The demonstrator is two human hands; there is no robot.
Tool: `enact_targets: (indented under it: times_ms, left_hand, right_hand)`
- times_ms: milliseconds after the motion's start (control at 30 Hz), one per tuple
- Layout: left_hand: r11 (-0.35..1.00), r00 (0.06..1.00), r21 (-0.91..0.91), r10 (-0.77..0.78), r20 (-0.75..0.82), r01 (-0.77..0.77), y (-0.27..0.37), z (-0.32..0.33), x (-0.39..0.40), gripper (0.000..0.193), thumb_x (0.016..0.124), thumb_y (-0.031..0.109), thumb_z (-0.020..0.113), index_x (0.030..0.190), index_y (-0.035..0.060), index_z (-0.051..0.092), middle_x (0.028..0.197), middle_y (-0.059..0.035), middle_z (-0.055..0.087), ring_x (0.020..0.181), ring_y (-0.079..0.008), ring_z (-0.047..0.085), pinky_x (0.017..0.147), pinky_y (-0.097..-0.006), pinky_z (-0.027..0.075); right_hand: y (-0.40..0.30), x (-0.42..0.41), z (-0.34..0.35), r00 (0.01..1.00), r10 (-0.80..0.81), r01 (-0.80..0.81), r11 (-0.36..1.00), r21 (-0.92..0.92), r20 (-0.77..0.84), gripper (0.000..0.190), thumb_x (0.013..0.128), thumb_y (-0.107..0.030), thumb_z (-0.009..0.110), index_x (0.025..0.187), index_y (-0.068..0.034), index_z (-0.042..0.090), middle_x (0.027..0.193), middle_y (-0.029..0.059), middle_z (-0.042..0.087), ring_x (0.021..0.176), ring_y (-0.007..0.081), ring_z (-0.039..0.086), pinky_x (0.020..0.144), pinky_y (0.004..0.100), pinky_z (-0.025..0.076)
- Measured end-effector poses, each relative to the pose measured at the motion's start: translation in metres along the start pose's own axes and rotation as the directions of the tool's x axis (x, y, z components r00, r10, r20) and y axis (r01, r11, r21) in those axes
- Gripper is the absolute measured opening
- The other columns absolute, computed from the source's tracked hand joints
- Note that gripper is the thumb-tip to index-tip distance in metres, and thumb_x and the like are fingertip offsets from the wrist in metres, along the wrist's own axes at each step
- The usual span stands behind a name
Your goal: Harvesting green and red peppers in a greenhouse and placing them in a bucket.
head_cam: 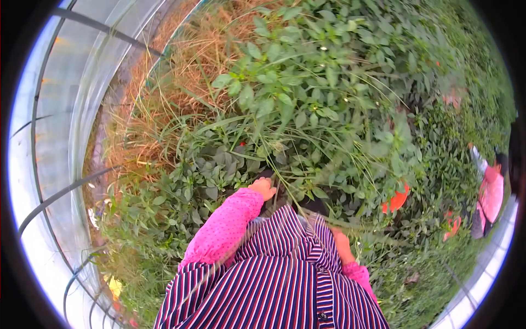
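Note:
My left hand [264, 188], in a pink dotted sleeve [224, 226], hangs in front of my striped shirt [275, 283], over a dark gap between leafy plants. Its fingers are a little bent, and the palm side is hidden. Close beside it a long grass stalk [283, 181] crosses the gap. My right hand [342, 244] is low at my right side, partly covered by the shirt; its fingers cannot be made out. Ahead grow bushy plants [279, 94], apparently peppers, with small white flowers. A small red spot, perhaps a fruit [242, 144], shows among darker leaves [213, 168].
Dry brown grass [205, 53] runs along the left, beside a clear plastic greenhouse wall [78, 94] with dark curved ribs [70, 195]. At right, an orange-red object [396, 198] and another [452, 226] sit among leaves. A person in pink [491, 191] is farther off.

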State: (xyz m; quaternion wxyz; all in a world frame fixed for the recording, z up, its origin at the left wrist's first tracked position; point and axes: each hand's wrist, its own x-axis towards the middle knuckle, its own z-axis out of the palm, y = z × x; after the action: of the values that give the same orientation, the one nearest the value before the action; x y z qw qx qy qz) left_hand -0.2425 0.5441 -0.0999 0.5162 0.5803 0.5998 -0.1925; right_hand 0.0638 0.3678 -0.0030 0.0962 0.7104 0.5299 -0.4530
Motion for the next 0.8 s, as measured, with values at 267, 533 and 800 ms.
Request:
enact_targets:
  times_ms: [267,533,800]
  left_hand:
    - [0.993,0.982,0.097,0.089,-0.170,-0.073,-0.050,0.045,0.076,0.046,0.076,0.032,0.061,0.107,-0.0021,0.055,0.109,-0.0199,0.055,0.102,-0.0372,0.054,0.088,-0.0505,0.043]
    - [0.974,0.977,-0.111,-0.185,0.111,0.197,-0.064,0.053,0.192,0.051,0.083,0.030,0.058,0.126,0.0057,0.046,0.122,-0.0154,0.048,0.103,-0.0300,0.051,0.084,-0.0460,0.044]
    - [0.425,0.811,-0.905,-0.534,-0.238,0.014,-0.140,-0.117,0.218,0.061,0.082,0.035,0.059,0.135,0.0154,0.035,0.132,-0.0107,0.043,0.114,-0.0283,0.046,0.087,-0.0471,0.042]
  right_hand:
    - [-0.077,0.046,-0.020,0.954,0.136,-0.062,0.961,-0.271,0.266,0.030,0.084,-0.021,0.047,0.111,-0.012,0.055,0.101,0.0179,0.062,0.092,0.0354,0.061,0.077,0.0450,0.049]
    - [-0.164,0.098,0.005,0.961,-0.043,-0.047,0.949,0.311,0.275,0.033,0.084,-0.013,0.061,0.114,-0.001,0.055,0.098,0.0129,0.066,0.089,0.0176,0.064,0.078,0.0283,0.050]
    - [-0.150,0.098,0.017,0.962,-0.055,-0.054,0.922,0.384,0.267,0.031,0.084,-0.015,0.062,0.110,0.001,0.057,0.094,0.0118,0.065,0.085,0.0163,0.063,0.073,0.0271,0.050]
